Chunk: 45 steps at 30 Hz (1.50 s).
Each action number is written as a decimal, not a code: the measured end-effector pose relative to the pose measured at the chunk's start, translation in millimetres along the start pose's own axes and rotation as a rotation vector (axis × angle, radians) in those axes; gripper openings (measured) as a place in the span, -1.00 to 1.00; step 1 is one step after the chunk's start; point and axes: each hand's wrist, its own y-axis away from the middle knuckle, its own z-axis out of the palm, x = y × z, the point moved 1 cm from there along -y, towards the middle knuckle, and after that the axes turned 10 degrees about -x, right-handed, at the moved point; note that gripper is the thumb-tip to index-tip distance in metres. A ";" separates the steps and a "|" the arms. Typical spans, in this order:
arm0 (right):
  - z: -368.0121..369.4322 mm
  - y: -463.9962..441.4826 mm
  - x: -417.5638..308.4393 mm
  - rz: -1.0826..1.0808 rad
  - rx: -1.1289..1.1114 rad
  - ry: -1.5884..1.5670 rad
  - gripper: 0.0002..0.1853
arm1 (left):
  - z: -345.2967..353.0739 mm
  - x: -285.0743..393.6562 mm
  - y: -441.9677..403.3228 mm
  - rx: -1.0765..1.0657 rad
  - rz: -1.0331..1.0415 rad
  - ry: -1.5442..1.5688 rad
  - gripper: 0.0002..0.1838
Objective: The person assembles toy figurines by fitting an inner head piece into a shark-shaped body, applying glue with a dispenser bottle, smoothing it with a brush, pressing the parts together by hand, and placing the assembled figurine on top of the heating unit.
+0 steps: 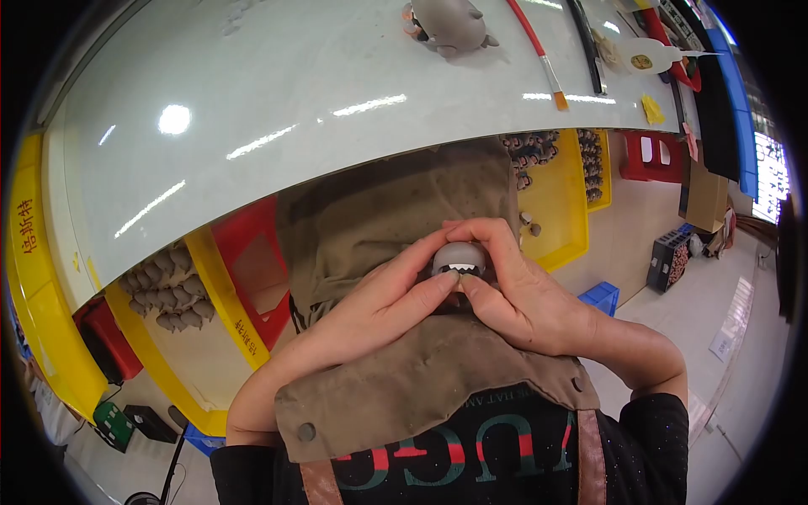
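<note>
Both hands close around a small rounded grey toy figure with a white jagged, tooth-like band and a dark part below it. It is held above my lap, in front of my chest. My left hand grips it from the left, its thumb pressed to the lower front. My right hand wraps the other side, with its thumb beside the left one. The thumbs hide the figure's lower part. On the white table beyond lies a similar grey toy figure on its side, apart from the hands.
The white table carries a red-handled brush, a black tool and a squeeze bottle. Lower left, a yellow tray holds several grey pieces. Another yellow tray with small figures stands at right.
</note>
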 end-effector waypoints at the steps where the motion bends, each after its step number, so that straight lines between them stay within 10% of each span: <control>1: 0.2 -0.4 -0.9 0.005 -0.002 -0.001 -0.56 | -0.4 -1.9 -0.4 0.005 0.014 -0.021 -0.45; 45: 20.1 -13.9 7.0 -0.058 0.146 -0.278 -0.68 | 3.8 -14.3 -1.2 0.231 0.001 0.133 -0.52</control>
